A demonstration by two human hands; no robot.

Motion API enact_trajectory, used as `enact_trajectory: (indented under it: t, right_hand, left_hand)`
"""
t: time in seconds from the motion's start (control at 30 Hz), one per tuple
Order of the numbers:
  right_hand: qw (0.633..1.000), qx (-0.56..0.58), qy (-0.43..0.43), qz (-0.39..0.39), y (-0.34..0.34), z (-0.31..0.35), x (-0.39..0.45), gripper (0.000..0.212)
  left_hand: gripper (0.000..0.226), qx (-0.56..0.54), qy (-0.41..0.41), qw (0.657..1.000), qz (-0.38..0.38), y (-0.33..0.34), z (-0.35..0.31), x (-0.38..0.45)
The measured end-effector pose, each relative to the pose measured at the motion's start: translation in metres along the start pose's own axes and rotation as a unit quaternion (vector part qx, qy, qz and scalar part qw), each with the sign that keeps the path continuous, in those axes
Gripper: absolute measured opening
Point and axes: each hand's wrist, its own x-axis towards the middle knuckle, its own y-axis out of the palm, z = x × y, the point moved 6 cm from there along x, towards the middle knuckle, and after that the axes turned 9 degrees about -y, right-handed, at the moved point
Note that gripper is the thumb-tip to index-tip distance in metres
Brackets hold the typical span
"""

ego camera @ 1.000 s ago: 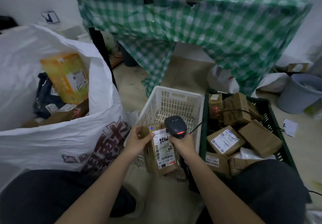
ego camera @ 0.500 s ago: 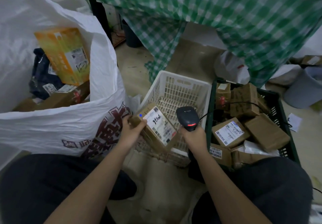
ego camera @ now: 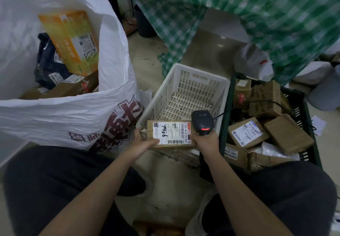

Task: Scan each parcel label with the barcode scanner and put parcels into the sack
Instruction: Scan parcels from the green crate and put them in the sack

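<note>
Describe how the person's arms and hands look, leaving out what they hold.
Both arms are bare from the bottom of the picture up to the wrists; no sleeves show. The left hand and right hand wear no gloves, and no rings, watch or bands are visible on the parts in view. No markings can be made out. Dark trousers cover the legs below the arms.

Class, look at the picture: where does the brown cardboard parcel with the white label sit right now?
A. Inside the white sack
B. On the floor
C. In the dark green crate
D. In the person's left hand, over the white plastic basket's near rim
D: the left hand grips the brown cardboard parcel with the white label at the near rim of the white plastic basket, beside the black barcode scanner.
</note>
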Motion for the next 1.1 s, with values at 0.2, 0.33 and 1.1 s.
enact_trajectory:
  t: [0.2, 0.33, 1.1]
  right_hand:
    - [0.999, -0.037, 0.007, 0.005, 0.008, -0.02, 0.0, 0.03]
    - [0.997, -0.068, -0.017, 0.018, 0.016, -0.017, 0.007, 0.027]
    - [0.999, 0.033, 0.002, 0.037, 0.045, -0.009, -0.009, 0.029]
  left_hand:
    - [0.058, 0.105, 0.039, 0.994, -0.013, -0.006, 0.002, 0.009]
    - [0.08, 0.276, 0.131, 0.946, -0.111, -0.013, -0.019, 0.018]
    - [0.048, -0.034, -0.002, 0.996, 0.082, 0.022, -0.006, 0.011]
